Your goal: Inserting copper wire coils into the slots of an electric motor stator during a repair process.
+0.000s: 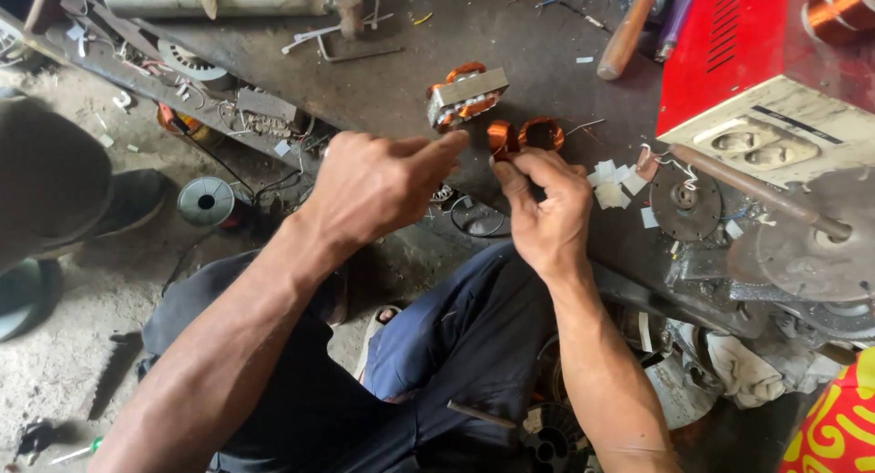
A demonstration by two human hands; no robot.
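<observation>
My right hand (545,209) pinches a small copper wire coil (527,135), two orange loops side by side, at the edge of a dark workbench (383,81). My left hand (378,183) hovers just left of it, fingers bent and pointing toward the coil, nothing seen in its grip. Just beyond the fingertips lies a small motor stator (466,97) with a grey metal core and copper windings. Several white paper scraps (609,183) lie right of the coil.
A red and cream box with sockets (761,90) stands at the right. A wooden-handled tool (627,31) lies at the back. A round metal disc with a shaft (685,202) sits near the scraps. A wire spool (206,201) and another person's shoe (128,200) are on the floor at the left.
</observation>
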